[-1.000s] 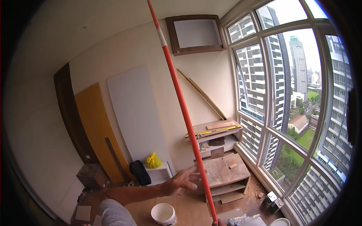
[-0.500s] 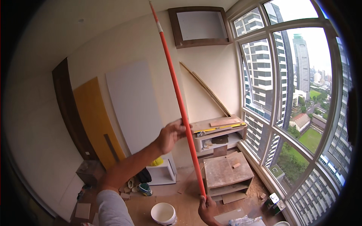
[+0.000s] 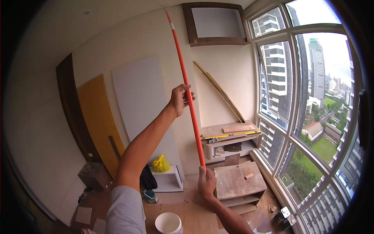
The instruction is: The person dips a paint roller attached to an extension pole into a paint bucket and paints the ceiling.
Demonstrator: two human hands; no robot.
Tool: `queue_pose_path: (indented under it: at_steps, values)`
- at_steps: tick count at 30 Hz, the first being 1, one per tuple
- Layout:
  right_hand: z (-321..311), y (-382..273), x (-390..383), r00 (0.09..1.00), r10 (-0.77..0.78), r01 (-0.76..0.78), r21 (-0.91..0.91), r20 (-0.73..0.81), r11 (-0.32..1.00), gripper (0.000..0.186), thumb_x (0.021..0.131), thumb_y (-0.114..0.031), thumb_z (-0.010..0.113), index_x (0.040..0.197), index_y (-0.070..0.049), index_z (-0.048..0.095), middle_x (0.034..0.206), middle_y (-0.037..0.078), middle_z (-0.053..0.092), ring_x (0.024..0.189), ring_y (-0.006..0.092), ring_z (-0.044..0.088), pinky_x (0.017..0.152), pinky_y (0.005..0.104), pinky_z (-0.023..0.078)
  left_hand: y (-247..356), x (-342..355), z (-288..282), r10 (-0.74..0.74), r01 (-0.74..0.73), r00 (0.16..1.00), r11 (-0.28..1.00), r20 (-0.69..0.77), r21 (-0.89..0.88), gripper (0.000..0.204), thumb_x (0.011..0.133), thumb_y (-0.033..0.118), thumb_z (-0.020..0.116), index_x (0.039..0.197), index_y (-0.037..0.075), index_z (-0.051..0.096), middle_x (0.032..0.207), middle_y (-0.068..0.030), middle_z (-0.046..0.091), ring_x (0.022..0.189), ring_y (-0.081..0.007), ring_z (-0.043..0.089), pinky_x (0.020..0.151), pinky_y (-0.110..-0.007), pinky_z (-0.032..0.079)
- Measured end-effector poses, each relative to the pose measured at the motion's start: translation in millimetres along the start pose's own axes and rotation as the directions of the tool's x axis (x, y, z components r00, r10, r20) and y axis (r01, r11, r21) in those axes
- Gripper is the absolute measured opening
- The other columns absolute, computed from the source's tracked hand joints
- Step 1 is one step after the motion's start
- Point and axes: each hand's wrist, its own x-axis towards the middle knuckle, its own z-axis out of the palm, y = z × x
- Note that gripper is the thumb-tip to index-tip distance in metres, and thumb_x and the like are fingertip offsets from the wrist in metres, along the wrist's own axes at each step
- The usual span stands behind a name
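A long red pole (image 3: 180, 54) with a pale band near its top slants up toward the ceiling. My left hand (image 3: 181, 99) is wrapped round it partway up, in front of the pale wall. Lower down, my right hand (image 3: 206, 183) grips the pole near its bottom end, close to a dusty wooden box unit (image 3: 233, 181). The pole's far tip is thin and blurred against the top of the wall.
An open wall cabinet (image 3: 214, 22) hangs high beside tall windows (image 3: 289, 84). Boards (image 3: 218, 90) lean over a cluttered shelf (image 3: 230, 128). A white panel (image 3: 136, 93) and yellow board (image 3: 95, 117) lean left. A white bucket (image 3: 168, 223) and metal cans (image 3: 284, 218) are on the floor.
My left hand has risen from below and closed round the pole higher up. My right hand has moved up with the pole's lower end, and the upper part has shifted right in the view.
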Motion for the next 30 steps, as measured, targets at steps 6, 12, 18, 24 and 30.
queue_pose_path:
  at_steps: [6, 12, 18, 24, 30]
  values:
    - [16, -12, 31, 0.997, 0.057, -0.051, -0.113, 0.050, 0.992, 0.050, 0.102, -0.050, 0.052, 0.093, -0.003, 0.067, 0.063, 0.016, 0.059, 0.060, 0.0345, 0.058, 0.060, 0.0460, 0.041, 2, 29, -6, 0.008, -0.008, 0.999, 1.000, -0.043, -0.003, 0.051, 0.079, 0.047, 0.064, 0.109, 0.006, 0.060, 0.104, -0.0094, 0.062, 0.099, -0.0242, 0.062, 0.095, -0.037, 0.041]
    - [6, -13, 18, 0.998, 0.035, -0.028, -0.103, 0.060, 0.994, 0.046, 0.101, -0.046, 0.055, 0.088, -0.004, 0.067, 0.066, 0.016, 0.060, 0.062, 0.0361, 0.059, 0.060, 0.0468, 0.041, -5, 18, -6, 0.042, -0.042, 0.999, 0.999, -0.034, -0.005, 0.044, 0.081, 0.043, 0.062, 0.107, 0.007, 0.060, 0.105, -0.0088, 0.063, 0.102, -0.0248, 0.062, 0.096, -0.037, 0.041]
    - [-31, 18, -41, 1.000, 0.011, -0.010, -0.057, 0.025, 0.998, 0.041, 0.101, -0.040, 0.058, 0.084, -0.003, 0.065, 0.061, 0.016, 0.056, 0.054, 0.0310, 0.055, 0.055, 0.0429, 0.041, -28, -52, -2, 0.033, -0.034, 0.995, 0.999, 0.094, 0.010, 0.040, 0.086, 0.037, 0.062, 0.112, 0.008, 0.059, 0.109, -0.0095, 0.065, 0.106, -0.0253, 0.065, 0.099, -0.038, 0.043]
    - [-86, 55, -126, 0.998, -0.040, 0.041, -0.023, 0.052, 0.999, 0.034, 0.100, -0.029, 0.061, 0.081, 0.000, 0.060, 0.057, 0.012, 0.047, 0.051, 0.0169, 0.046, 0.049, 0.0377, 0.037, -43, -159, 12, 0.035, -0.049, 0.948, 0.998, 0.317, 0.036, 0.050, 0.088, 0.035, 0.055, 0.128, 0.005, 0.055, 0.119, -0.0083, 0.061, 0.116, -0.0223, 0.062, 0.107, -0.037, 0.042]
    - [-145, 86, -217, 0.995, 0.030, -0.031, 0.012, 0.099, 0.999, 0.031, 0.101, -0.023, 0.058, 0.081, 0.000, 0.058, 0.057, 0.010, 0.049, 0.052, 0.0172, 0.047, 0.049, 0.0355, 0.036, -42, -267, 39, 0.010, -0.059, 0.865, 0.995, 0.501, 0.082, 0.054, 0.078, 0.024, 0.057, 0.128, 0.004, 0.051, 0.120, -0.0097, 0.059, 0.118, -0.0208, 0.058, 0.107, -0.036, 0.042]
